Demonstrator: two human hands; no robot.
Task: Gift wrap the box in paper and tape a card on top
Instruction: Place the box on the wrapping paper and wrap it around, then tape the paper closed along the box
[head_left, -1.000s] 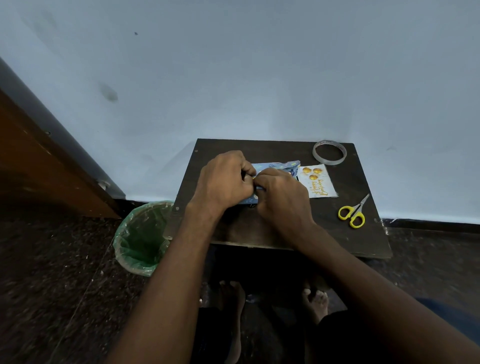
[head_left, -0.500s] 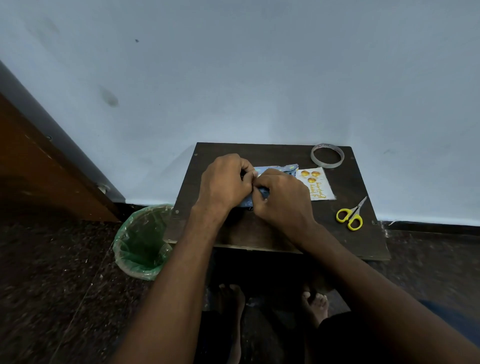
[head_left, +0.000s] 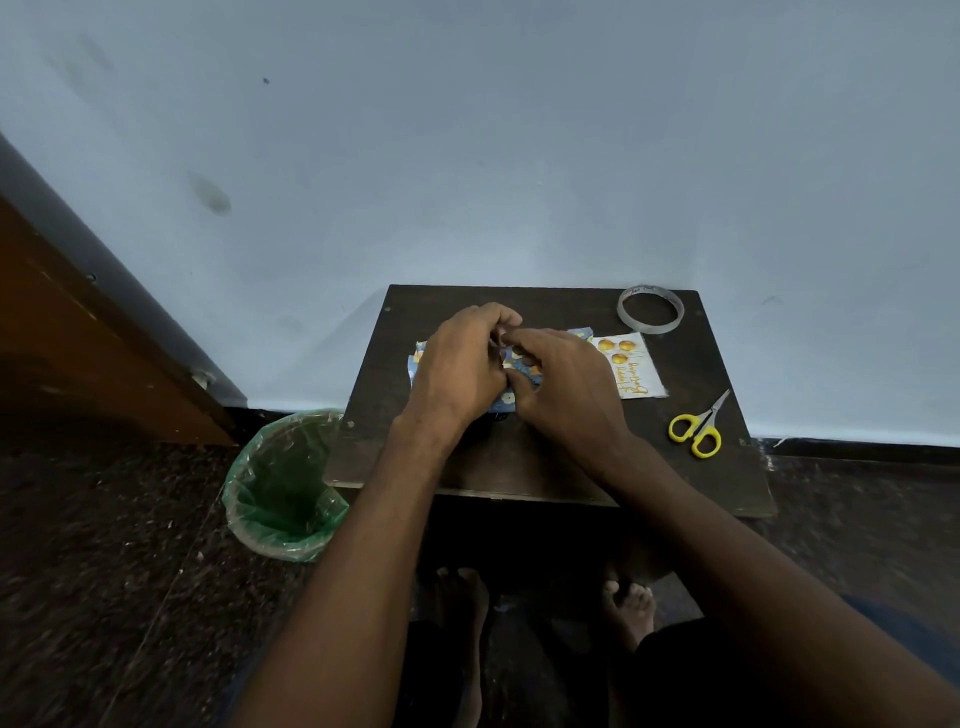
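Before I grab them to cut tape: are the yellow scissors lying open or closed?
Closed, as far as shows. The yellow scissors lie flat on the table, blades together in one thin point, handle loops side by side.

In front of you a small dark brown wooden table (head_left: 545, 467) is standing against the pale wall. Lying on it is a box wrapped in blue patterned paper (head_left: 511, 397), and just beside that a white card with gold print (head_left: 631, 371) is resting flat. A clear tape roll (head_left: 650, 308) is sitting at the far right corner, and yellow-handled scissors (head_left: 697, 428) are lying near the right edge.
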